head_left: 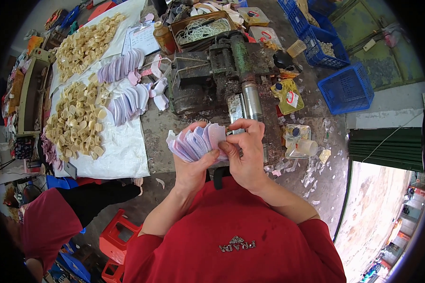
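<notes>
A fanned stack of thin, curved lavender-and-pink fabric pieces (197, 143) sits just on the person's side of the greasy, dark metal machine (193, 96), its row running left to right, upper ends pointing away. The left hand (191, 173) cups and grips the stack, thumb on the near side; the right hand (244, 153), fingers bent, pinches the rightmost piece.

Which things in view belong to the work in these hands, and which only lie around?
Likely in the work:
stack of pale curved pieces, held in the left hand, its end pinched by the right hand
perhaps the similar stacks

Apparently only lying around:
clipboard
brown bottle
blue basket
</notes>
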The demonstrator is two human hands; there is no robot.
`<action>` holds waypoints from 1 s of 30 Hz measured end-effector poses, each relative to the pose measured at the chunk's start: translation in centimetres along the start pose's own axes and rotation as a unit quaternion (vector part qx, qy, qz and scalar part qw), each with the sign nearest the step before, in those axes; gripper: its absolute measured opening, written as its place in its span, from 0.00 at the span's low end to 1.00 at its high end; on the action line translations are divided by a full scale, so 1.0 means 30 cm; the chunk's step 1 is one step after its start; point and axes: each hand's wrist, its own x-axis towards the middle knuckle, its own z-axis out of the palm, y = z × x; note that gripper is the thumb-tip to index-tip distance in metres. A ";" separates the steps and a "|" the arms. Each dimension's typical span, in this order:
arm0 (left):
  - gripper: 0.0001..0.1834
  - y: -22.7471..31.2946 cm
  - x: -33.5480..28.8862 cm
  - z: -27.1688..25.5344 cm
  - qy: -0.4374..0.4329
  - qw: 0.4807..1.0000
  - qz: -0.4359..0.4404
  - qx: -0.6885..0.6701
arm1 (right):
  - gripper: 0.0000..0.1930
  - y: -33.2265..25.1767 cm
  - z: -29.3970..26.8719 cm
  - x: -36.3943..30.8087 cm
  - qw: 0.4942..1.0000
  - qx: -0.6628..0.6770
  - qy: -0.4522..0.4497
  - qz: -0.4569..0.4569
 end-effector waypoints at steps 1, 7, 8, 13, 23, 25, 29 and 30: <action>0.31 0.003 0.001 0.007 -0.004 1.000 -0.001 0.000 | 0.08 0.004 -0.007 0.003 1.000 -0.003 0.003 0.001; 0.27 0.022 0.062 -0.010 0.057 0.968 0.040 0.243 | 0.06 0.118 -0.202 0.071 0.985 0.109 -0.066 0.118; 0.27 0.025 0.073 -0.036 0.054 0.968 0.040 0.241 | 0.04 0.153 -0.274 0.114 0.987 0.057 -0.078 0.131; 0.33 0.011 0.092 -0.032 -0.156 0.857 0.033 0.491 | 0.04 0.353 -0.386 0.140 0.910 -0.148 -0.310 0.232; 0.28 -0.008 0.082 -0.017 -0.175 0.834 0.017 0.522 | 0.11 0.345 -0.267 0.081 0.962 -0.045 -0.110 0.245; 0.28 0.017 0.072 -0.098 -0.139 0.853 0.019 0.503 | 0.12 0.350 -0.274 0.070 0.956 0.002 -0.084 0.280; 0.29 0.070 0.079 -0.342 -0.006 0.795 0.037 0.605 | 0.11 0.386 -0.280 0.031 0.954 0.041 -0.040 0.294; 0.30 0.060 0.083 -0.417 0.021 0.738 0.073 0.670 | 0.10 0.393 -0.281 0.022 0.952 0.060 -0.029 0.300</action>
